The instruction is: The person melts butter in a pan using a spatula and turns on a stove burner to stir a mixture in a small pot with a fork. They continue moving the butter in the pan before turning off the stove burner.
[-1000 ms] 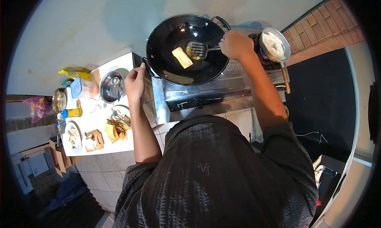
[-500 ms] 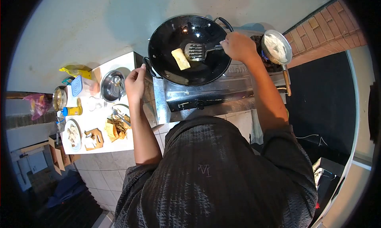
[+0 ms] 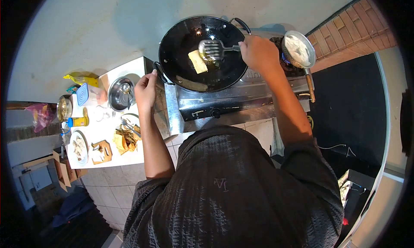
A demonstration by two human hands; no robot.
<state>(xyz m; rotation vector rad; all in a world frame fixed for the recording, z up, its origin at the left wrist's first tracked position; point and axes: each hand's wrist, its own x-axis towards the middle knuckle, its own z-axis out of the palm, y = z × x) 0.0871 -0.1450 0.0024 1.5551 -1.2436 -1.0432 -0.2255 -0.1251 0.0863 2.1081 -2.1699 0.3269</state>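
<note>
A black wok [image 3: 189, 77] sits on a steel gas stove [image 3: 224, 103]. In its oil lies a pale yellow rectangular piece of food [image 3: 197, 61]. My right hand [image 3: 258, 53] grips the handle of a slotted metal spatula [image 3: 210, 48], whose blade hovers just right of and above the food. My left hand [image 3: 145, 90] rests by the wok's left handle [image 3: 158, 72] at the counter edge; whether it grasps the handle I cannot tell.
A small pan with white contents [image 3: 298, 47] stands on the right burner, its wooden handle toward me. The white counter [image 3: 129, 155] at left carries a steel bowl [image 3: 120, 94], a blue lid, a yellow jar, plates and wrappers. A brick wall is at the far right.
The spatula blade rose from the wok's oil and shifted up and left over the food. The food piece turned slightly. My left hand stayed put.
</note>
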